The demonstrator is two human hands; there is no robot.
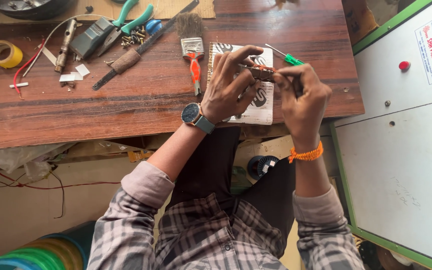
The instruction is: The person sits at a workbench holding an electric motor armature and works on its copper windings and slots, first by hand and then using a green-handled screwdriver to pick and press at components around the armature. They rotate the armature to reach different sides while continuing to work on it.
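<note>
Leftmost, a yellow tape roll (4, 53) lay on the wooden worktop (126, 105); then green-handled pliers (126, 22); then an orange-handled brush (192, 47). Left hand (228, 87) — fingers clamped on a small copper-wound part (262, 72), above a printed card (261, 102). Right hand (301, 95) — fingers pinched together at the part's end.

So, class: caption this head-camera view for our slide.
Two hands, left hand and right hand, hold a small wound part above a wooden bench.

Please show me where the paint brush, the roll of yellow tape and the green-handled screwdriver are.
paint brush (192, 46): head view, on the metal band below the bristles.
roll of yellow tape (13, 57): head view, on its outer side wall.
green-handled screwdriver (292, 60): head view, on the green handle.
</note>
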